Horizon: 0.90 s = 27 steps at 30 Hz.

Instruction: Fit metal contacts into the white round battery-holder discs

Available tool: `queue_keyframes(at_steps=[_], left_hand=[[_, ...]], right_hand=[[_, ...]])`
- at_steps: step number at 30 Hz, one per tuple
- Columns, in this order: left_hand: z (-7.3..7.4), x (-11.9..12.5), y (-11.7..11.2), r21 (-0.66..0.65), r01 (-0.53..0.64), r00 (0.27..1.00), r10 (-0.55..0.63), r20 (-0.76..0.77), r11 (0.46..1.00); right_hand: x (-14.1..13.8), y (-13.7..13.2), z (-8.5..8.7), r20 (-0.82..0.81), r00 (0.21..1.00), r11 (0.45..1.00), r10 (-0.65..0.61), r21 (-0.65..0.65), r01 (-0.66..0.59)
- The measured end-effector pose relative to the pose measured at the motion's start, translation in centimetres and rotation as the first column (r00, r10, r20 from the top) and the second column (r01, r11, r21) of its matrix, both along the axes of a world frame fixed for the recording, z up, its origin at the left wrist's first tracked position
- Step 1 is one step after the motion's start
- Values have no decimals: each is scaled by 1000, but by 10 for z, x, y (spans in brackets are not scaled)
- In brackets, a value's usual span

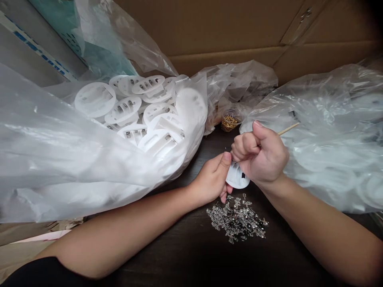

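Note:
My left hand (213,177) grips a white round plastic battery holder (238,180) by its left side, thumb on top. Closed in a fist above the holder, my right hand (263,153) has a thin wooden stick (289,128) in it. One end of the stick juts out to the right behind the thumb; its other end is hidden by my fingers and the holder's upper part. Just below both hands, a heap of small shiny metal contact pieces (237,221) lies on the dark table (179,247).
On the left a big clear plastic bag (98,171) holds several white battery holders (95,99). Another bag (335,159) of white parts lies at right. Behind my hands sits a small bag of gold-coloured metal pieces (229,122). Cardboard (221,28) stands at the back.

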<state>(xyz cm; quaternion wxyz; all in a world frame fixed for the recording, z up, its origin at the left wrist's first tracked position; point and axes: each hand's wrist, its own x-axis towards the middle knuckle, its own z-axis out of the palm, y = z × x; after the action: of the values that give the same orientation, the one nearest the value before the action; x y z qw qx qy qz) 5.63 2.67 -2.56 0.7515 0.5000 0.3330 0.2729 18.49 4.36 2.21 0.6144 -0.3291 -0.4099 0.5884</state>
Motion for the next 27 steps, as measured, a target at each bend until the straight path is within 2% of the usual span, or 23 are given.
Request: queue_keyframes(at_steps=[12, 16, 19, 22, 27], left_hand=[[2, 0, -2, 41, -12, 999, 14, -46, 999], [1, 0, -2, 13, 15, 999, -15, -45, 1000], [2, -1, 1, -13, 20, 1000, -20, -20, 1000], [4, -2, 3, -39, 37, 999, -36, 31, 999], [4, -3, 3, -31, 49, 996, -46, 71, 998]], right_hand=[[-4, -1, -5, 34, 998, 998, -50, -48, 51], [1, -2, -1, 10, 1000, 997, 13, -72, -12], [9, -1, 4, -48, 998, 998, 47, -32, -49], [15, -2, 9, -55, 998, 1000, 27, 8, -26], [14, -4, 11, -14, 1000, 1000, -10, -5, 10]])
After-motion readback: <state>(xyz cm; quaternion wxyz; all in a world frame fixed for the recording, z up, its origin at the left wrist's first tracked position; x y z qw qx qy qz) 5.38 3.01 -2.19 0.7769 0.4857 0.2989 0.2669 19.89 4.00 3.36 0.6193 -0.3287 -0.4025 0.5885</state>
